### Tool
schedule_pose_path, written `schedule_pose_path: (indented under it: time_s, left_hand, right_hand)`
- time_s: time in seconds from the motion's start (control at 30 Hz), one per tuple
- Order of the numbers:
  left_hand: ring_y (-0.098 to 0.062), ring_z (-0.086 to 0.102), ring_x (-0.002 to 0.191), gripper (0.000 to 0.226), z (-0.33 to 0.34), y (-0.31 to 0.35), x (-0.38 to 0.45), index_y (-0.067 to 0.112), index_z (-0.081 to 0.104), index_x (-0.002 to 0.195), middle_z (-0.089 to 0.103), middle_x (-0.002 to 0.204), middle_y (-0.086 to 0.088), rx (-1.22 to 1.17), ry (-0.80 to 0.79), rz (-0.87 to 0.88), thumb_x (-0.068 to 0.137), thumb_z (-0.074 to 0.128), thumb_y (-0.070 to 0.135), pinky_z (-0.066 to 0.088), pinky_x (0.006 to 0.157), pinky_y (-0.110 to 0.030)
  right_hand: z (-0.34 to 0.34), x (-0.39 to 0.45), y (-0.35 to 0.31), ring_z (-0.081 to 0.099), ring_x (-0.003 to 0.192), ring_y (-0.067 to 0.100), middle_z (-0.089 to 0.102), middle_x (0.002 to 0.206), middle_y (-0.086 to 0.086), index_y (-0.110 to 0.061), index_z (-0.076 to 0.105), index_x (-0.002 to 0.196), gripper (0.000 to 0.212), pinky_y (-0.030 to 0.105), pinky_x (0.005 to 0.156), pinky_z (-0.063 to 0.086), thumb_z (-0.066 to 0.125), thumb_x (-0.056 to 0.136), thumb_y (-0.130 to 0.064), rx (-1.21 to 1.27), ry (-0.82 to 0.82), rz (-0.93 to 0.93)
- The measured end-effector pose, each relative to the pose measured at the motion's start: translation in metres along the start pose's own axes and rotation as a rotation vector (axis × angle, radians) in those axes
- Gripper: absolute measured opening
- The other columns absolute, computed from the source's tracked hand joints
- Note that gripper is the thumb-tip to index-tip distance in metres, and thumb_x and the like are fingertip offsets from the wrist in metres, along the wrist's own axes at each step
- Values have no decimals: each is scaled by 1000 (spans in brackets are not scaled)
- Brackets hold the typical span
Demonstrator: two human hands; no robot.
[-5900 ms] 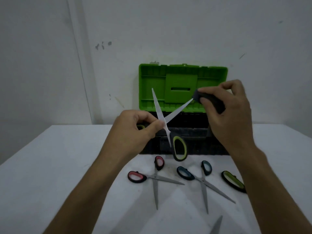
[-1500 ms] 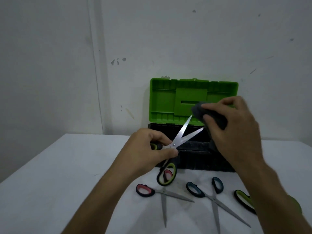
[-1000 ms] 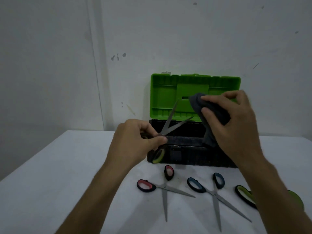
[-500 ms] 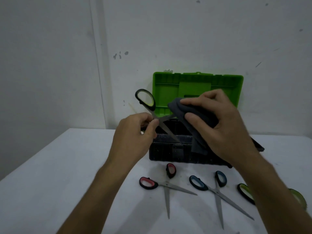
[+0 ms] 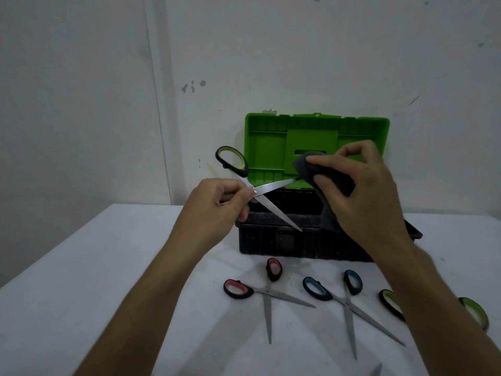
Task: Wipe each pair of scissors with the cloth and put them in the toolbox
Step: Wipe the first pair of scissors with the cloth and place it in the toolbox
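Observation:
My left hand point(image 5: 217, 204) pinches a pair of green-handled scissors point(image 5: 268, 189) at the pivot, blades spread apart, one handle loop sticking up to the left. My right hand point(image 5: 357, 191) grips a dark grey cloth point(image 5: 322, 172) folded over the tip of the upper blade. Both hands hover over the front of the black toolbox point(image 5: 273, 240), whose green lid point(image 5: 271, 142) stands upright against the wall.
On the white table in front of the box lie red-handled scissors point(image 5: 267, 290), blue-handled scissors point(image 5: 347, 299) and another green-handled pair point(image 5: 387, 302) partly hidden by my right forearm. A blade tip point(image 5: 375, 371) shows at the bottom edge.
The scissors were turned over, so a handle loop now points up-left and the blades point right. My right hand slid the cloth along the upper blade toward its tip.

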State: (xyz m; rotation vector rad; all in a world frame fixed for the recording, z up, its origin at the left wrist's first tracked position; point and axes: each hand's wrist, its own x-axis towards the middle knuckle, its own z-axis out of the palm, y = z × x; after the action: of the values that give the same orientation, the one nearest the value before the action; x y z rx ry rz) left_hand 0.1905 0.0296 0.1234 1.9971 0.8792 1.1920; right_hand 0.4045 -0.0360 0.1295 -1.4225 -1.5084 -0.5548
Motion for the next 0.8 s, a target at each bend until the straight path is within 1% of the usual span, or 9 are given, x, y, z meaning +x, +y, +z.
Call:
schedule_pose_path:
  time_s: [0.03,0.1,0.17,0.33,0.43,0.53,0.63,0.7,0.8]
  left_hand:
    - [1,44,37,29,0,0,0,2,72,84,55,51,8,14,4,-1,98,54,21,31,45,-5]
    - [1,43,38,30,0,2,1,2,72,84,53,49,9,10,-6,5,98,54,21,30,45,-5]
    - [-1,40,39,29,-4,4,0,1,71,84,52,47,10,-20,-33,18,98,54,20,30,46,-7]
    - [-6,32,42,28,-17,9,-1,7,74,86,54,49,7,-51,15,29,97,54,23,28,44,-15]
    - [-4,33,40,28,-18,12,-2,9,74,84,54,50,7,-12,18,31,97,55,25,29,45,-13]
    - [-3,35,39,32,-14,14,-4,5,71,80,53,51,6,11,-32,28,97,54,25,30,46,-11]
    - [-3,35,38,32,-17,20,-6,5,68,76,51,51,5,-22,-73,38,99,52,20,28,45,-10]
    - [-4,32,42,30,-22,19,-6,6,71,81,52,52,5,-31,-66,44,98,52,22,28,45,-14]
    - [-9,32,46,25,-28,14,-5,16,74,85,55,51,6,-51,5,30,98,53,24,29,47,-22]
  right_hand:
    - [-2,1,-5,45,94,0,45,107,-5,-30,71,119,32,2,78,39,71,88,-22,47,-18,-35]
    - [0,-1,-19,49,97,4,47,108,-3,-31,71,119,33,8,83,42,71,87,-23,131,-126,-105]
    - [7,-4,-26,52,95,6,47,107,-5,-33,71,118,32,13,81,46,70,87,-25,152,-198,-134]
    - [-4,4,-6,47,92,3,46,104,-6,-29,72,116,30,4,75,38,72,87,-20,44,2,-17]
    - [-16,6,-7,46,93,2,47,104,-4,-28,72,117,31,1,80,36,72,87,-20,57,43,-26]
    - [-13,3,-25,49,94,4,47,106,-4,-30,71,118,32,7,83,43,69,86,-25,134,-92,-127]
    - [0,-3,-37,53,90,8,47,108,-6,-32,71,119,32,22,73,53,66,88,-29,128,-179,-193]
    - [2,-3,-34,52,88,7,47,108,-6,-31,70,119,32,17,70,51,64,88,-30,107,-118,-168]
    - [-4,3,-19,46,88,2,45,107,-6,-29,69,121,32,5,69,39,67,89,-26,10,-29,-72]
